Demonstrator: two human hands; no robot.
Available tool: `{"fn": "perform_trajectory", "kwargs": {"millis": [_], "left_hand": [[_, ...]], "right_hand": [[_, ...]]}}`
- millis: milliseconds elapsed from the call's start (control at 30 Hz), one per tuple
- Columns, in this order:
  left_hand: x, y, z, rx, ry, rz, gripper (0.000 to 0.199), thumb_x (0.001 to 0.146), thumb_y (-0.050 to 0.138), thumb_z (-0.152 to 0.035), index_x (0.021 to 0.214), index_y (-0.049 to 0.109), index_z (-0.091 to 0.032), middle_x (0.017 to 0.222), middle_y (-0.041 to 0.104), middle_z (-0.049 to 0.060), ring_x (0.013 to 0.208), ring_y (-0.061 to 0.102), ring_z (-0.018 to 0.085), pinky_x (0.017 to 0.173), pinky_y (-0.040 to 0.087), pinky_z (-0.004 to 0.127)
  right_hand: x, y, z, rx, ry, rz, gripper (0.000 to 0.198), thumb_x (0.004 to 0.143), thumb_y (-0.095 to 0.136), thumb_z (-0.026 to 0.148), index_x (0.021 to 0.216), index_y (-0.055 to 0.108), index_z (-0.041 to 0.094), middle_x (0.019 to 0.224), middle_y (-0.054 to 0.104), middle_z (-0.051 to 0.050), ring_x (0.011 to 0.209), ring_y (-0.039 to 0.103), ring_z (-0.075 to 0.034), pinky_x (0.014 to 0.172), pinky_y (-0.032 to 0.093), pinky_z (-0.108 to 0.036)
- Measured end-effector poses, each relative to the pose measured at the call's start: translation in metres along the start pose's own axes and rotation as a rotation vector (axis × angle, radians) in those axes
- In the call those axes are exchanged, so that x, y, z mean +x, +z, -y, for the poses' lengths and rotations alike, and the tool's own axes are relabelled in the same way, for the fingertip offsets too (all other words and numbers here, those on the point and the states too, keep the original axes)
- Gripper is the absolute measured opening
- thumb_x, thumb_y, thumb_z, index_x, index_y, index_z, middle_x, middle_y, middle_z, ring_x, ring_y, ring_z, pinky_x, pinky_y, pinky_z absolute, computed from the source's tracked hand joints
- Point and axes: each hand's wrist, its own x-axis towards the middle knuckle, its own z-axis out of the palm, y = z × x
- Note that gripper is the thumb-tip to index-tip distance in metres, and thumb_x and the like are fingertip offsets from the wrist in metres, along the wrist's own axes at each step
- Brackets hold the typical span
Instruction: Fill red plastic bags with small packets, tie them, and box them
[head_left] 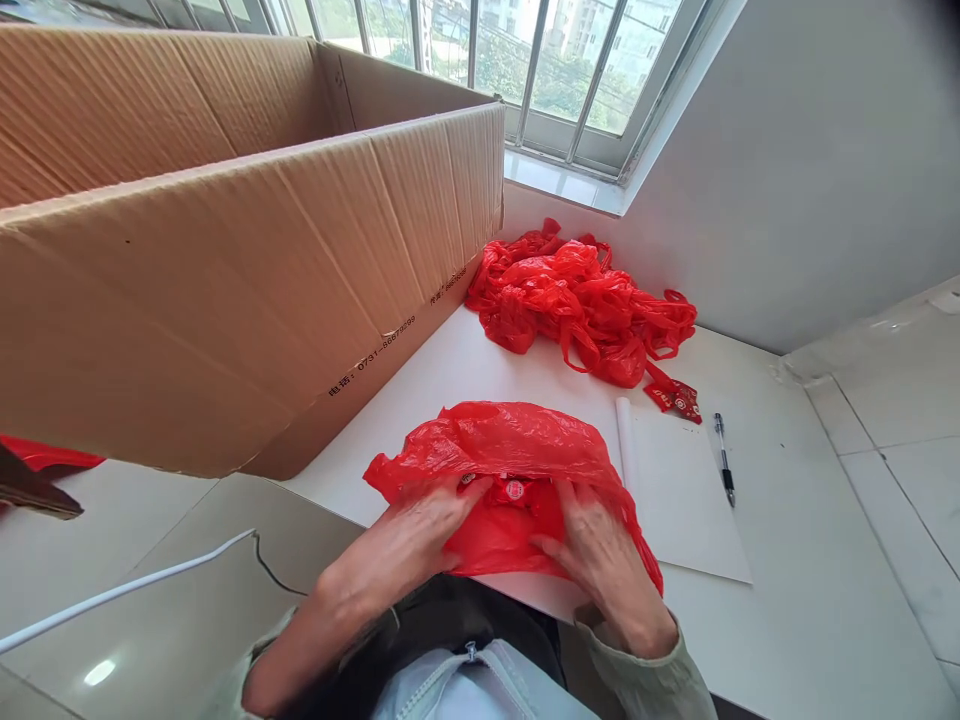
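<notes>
A red plastic bag (517,435) lies at the front edge of the white table, its mouth facing me. Inside the opening show small red packets, one with a round white mark (514,490); their kind I cannot make out. My left hand (431,520) is at the left side of the mouth, fingers over the rim and thumb lower on the front. On the opposite side, my right hand (596,535) has its fingers partly hidden in the bag and its thumb against the front. Both hands are closed on the bag.
A large open cardboard box (262,270) stands at the left. Crumpled red plastic bags (570,300) are piled against the wall, with a patterned red packet (675,398) beside them. Right of my bag are white paper (690,500) with a rolled edge and a pen (724,460).
</notes>
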Motion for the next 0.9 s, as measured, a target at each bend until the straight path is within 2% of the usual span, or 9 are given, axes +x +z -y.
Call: {"fn": "perform_trajectory", "kwargs": {"millis": [100, 200, 267, 367, 467, 600, 733, 833, 900], "left_hand": [[0.006, -0.022, -0.007, -0.019, 0.016, 0.001, 0.059, 0.082, 0.069, -0.014, 0.136, 0.045, -0.021, 0.128, 0.060, 0.011, 0.110, 0.061, 0.027, 0.091, 0.054, 0.039], [0.016, -0.048, -0.013, -0.074, 0.106, -0.126, 0.039, 0.092, 0.057, -0.016, 0.129, 0.051, -0.027, 0.129, 0.058, 0.003, 0.112, 0.060, 0.022, 0.092, 0.052, 0.035], [0.024, -0.060, -0.013, -0.101, 0.174, -0.203, 0.030, 0.095, 0.052, -0.017, 0.123, 0.055, -0.028, 0.129, 0.058, 0.002, 0.115, 0.058, 0.021, 0.093, 0.050, 0.033], [0.038, -0.066, -0.006, -0.145, 0.236, -0.251, 0.027, 0.095, 0.053, -0.020, 0.121, 0.058, -0.026, 0.131, 0.055, 0.003, 0.118, 0.055, 0.022, 0.095, 0.048, 0.032], [0.052, -0.066, 0.003, -0.204, 0.272, -0.294, 0.026, 0.095, 0.055, -0.025, 0.121, 0.058, -0.025, 0.130, 0.055, 0.004, 0.121, 0.052, 0.022, 0.098, 0.046, 0.034], [0.069, -0.070, 0.004, -0.297, 0.288, -0.334, 0.022, 0.097, 0.049, -0.027, 0.115, 0.062, -0.021, 0.116, 0.064, 0.004, 0.112, 0.058, 0.021, 0.096, 0.047, 0.036], [0.084, -0.078, -0.002, -0.502, 0.300, -0.302, 0.030, 0.097, 0.044, -0.023, 0.125, 0.055, -0.018, 0.120, 0.064, 0.006, 0.108, 0.062, 0.019, 0.090, 0.051, 0.031], [0.083, -0.083, -0.002, -0.400, 0.276, -0.362, 0.029, 0.095, 0.043, -0.020, 0.120, 0.058, -0.019, 0.119, 0.065, 0.005, 0.109, 0.061, 0.019, 0.094, 0.049, 0.033], [0.071, -0.086, 0.000, -0.266, 0.273, -0.362, 0.027, 0.096, 0.042, -0.020, 0.116, 0.061, -0.022, 0.120, 0.065, 0.002, 0.112, 0.059, 0.019, 0.097, 0.047, 0.034]], "right_hand": [[0.011, -0.012, 0.004, 0.054, -0.003, 0.226, 0.075, 0.076, 0.063, 0.017, 0.145, 0.035, 0.025, 0.139, 0.049, -0.010, 0.126, 0.048, -0.031, 0.099, 0.047, -0.046], [0.024, -0.021, 0.009, 0.072, -0.009, 0.313, 0.088, 0.072, 0.065, 0.012, 0.149, 0.027, 0.030, 0.149, 0.037, -0.008, 0.135, 0.038, -0.032, 0.105, 0.042, -0.047], [0.029, -0.024, 0.011, 0.070, -0.026, 0.317, 0.087, 0.075, 0.063, 0.012, 0.150, 0.025, 0.032, 0.154, 0.030, -0.009, 0.138, 0.035, -0.031, 0.107, 0.040, -0.048], [0.031, -0.025, 0.012, 0.047, -0.053, 0.311, 0.078, 0.080, 0.058, 0.012, 0.149, 0.028, 0.034, 0.157, 0.023, -0.008, 0.141, 0.030, -0.032, 0.108, 0.037, -0.052], [0.028, -0.025, 0.013, 0.056, -0.061, 0.324, 0.079, 0.080, 0.054, 0.009, 0.151, 0.025, 0.030, 0.157, 0.025, -0.008, 0.145, 0.021, -0.032, 0.109, 0.034, -0.054], [0.023, -0.026, 0.013, 0.163, -0.020, 0.333, 0.092, 0.071, 0.051, 0.003, 0.153, 0.015, 0.020, 0.154, 0.032, -0.010, 0.147, 0.012, -0.028, 0.108, 0.040, -0.045], [0.023, -0.029, 0.011, 0.241, -0.083, 0.385, 0.094, 0.064, 0.043, -0.002, 0.153, 0.018, 0.019, 0.150, 0.040, -0.009, 0.145, 0.023, -0.023, 0.110, 0.038, -0.041], [0.023, -0.031, 0.009, 0.165, -0.081, 0.338, 0.087, 0.069, 0.045, 0.002, 0.151, 0.023, 0.022, 0.151, 0.039, -0.008, 0.144, 0.023, -0.026, 0.108, 0.039, -0.048], [0.021, -0.032, 0.010, 0.091, -0.075, 0.275, 0.077, 0.074, 0.046, 0.002, 0.147, 0.035, 0.023, 0.150, 0.040, -0.007, 0.144, 0.023, -0.029, 0.107, 0.041, -0.050]]}}
